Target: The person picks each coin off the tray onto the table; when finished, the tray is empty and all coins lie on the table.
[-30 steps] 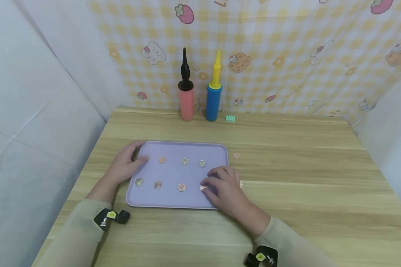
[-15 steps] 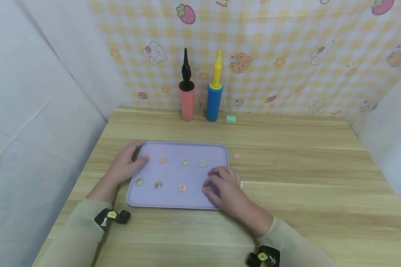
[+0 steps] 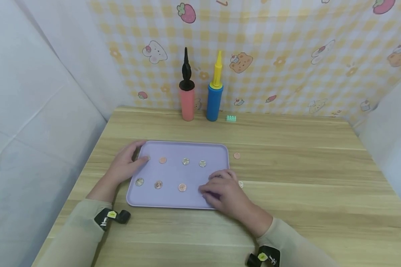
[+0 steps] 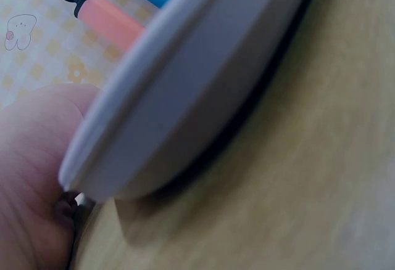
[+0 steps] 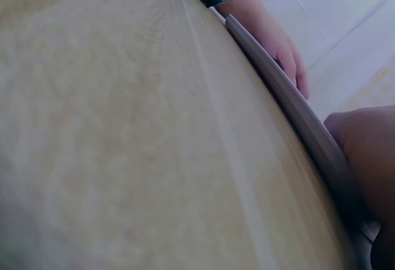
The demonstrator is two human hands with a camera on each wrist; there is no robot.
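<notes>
A lilac tray lies on the table with two rows of coins on it. My left hand grips its left rim, the thumb reaching inside over a partly covered coin. In the left wrist view that hand wraps the tray corner. My right hand is at the tray's right end, thumb and fingers curled together low over the tray floor; the coin at these fingertips is hidden now. Left of it lies a copper coin, and above it a silver-coloured coin.
Beyond the tray's right edge a copper coin and another coin, partly behind the right hand, lie on the wooden table. At the back stand a pink pump, a blue pump and a mint toy brick.
The right hand's fingertips have shifted slightly left and closed further, covering the coin seen between them one second ago. The left hand and tray stay put.
</notes>
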